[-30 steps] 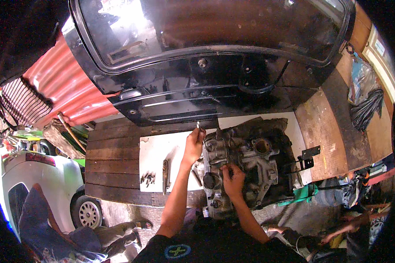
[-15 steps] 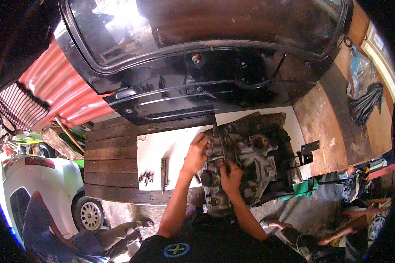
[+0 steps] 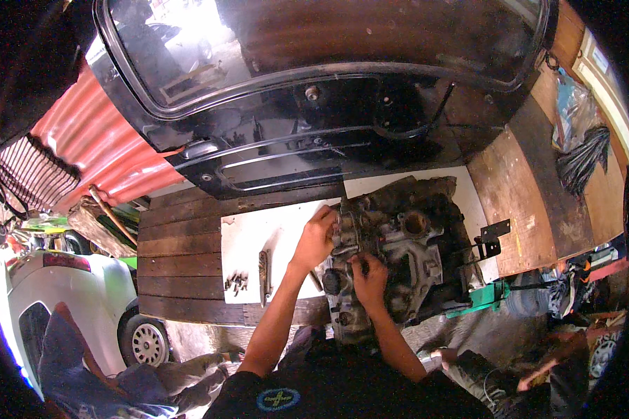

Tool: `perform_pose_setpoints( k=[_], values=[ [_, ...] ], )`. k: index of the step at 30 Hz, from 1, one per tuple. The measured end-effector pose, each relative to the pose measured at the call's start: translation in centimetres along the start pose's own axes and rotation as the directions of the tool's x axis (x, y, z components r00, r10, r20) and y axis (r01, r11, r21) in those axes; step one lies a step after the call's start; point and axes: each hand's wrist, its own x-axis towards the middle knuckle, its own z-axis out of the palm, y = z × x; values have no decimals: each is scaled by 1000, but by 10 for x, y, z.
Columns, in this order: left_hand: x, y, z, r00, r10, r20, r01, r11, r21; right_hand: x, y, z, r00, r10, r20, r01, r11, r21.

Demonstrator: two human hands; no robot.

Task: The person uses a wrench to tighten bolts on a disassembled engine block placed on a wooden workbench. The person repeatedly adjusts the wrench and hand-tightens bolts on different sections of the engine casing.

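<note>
A greasy metal engine (image 3: 426,260) lies on a white sheet (image 3: 246,234) on the wooden bench. My left hand (image 3: 317,241) is at its upper left edge, fingers curled against the metal; whatever they grip is hidden. Lower and to the right, my right hand (image 3: 370,278) is over the engine's left part with thumb and fingers pinched together. Anything between those fingertips is too small to make out. On the sheet left of my left forearm lie a long, narrow metal tool (image 3: 263,276) and a small group of dark bolts (image 3: 235,282).
A black car tailgate (image 3: 272,160) stands along the bench's far side. Dark planks (image 3: 178,258) extend left. A black metal bracket (image 3: 493,237) sits right of the engine. A white car (image 3: 84,300) is at left; other people's limbs show at both lower sides.
My left hand has shifted slightly at the engine's edge, its fingers reaching a little higher. The right hand keeps its pinch in nearly the same spot. The whole view has moved slightly.
</note>
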Motion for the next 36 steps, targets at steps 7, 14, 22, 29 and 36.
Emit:
perform_pose_setpoints(
  k=[7,14,22,29,36],
  values=[
    [51,-63,9,922,-386,-12,386,922,-14,0,1,-2,999,31,14,-31,999,10],
    [51,-124,9,752,-564,342,640,500,-583,4,-12,-6,998,40,52,-42,999,35],
    [33,-98,18,796,-589,139,498,507,-703,3,2,-2,993,111,34,-113,992,60],
    [35,-115,2,780,-604,166,495,433,-753,-1,10,4,996,85,1,-85,996,25],
    [16,-74,9,977,-180,-117,141,948,-284,2,-4,-1,988,155,-6,-155,988,8]
  ],
)
